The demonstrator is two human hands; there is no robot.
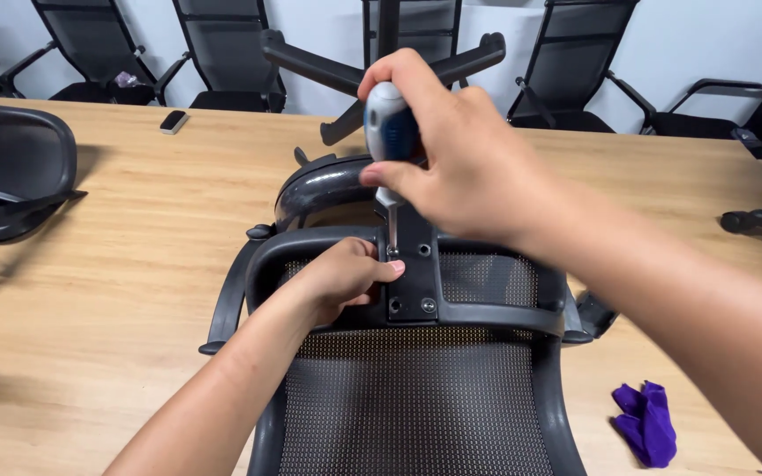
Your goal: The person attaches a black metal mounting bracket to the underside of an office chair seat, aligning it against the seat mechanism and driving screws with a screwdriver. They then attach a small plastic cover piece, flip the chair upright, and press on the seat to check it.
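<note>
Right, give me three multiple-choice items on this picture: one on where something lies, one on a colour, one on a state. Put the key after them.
1. Where does the purple cloth lie?
A. on the wooden table, right of the mesh chair back
B. draped over the headrest
C. on the floor under a chair

2. What colours is the screwdriver handle?
A. red and black
B. blue and white
C. plain yellow

3. What is the left hand doing?
A. lying flat on the table
B. holding the cloth
C. gripping the chair frame beside the black bracket

Key:
1 A, the cloth sits on bare tabletop at lower right.
2 B, the handle in the right hand shows blue with white.
3 C, its fingers curl over the frame next to the bracket, where the screwdriver tip meets a screw.
</note>
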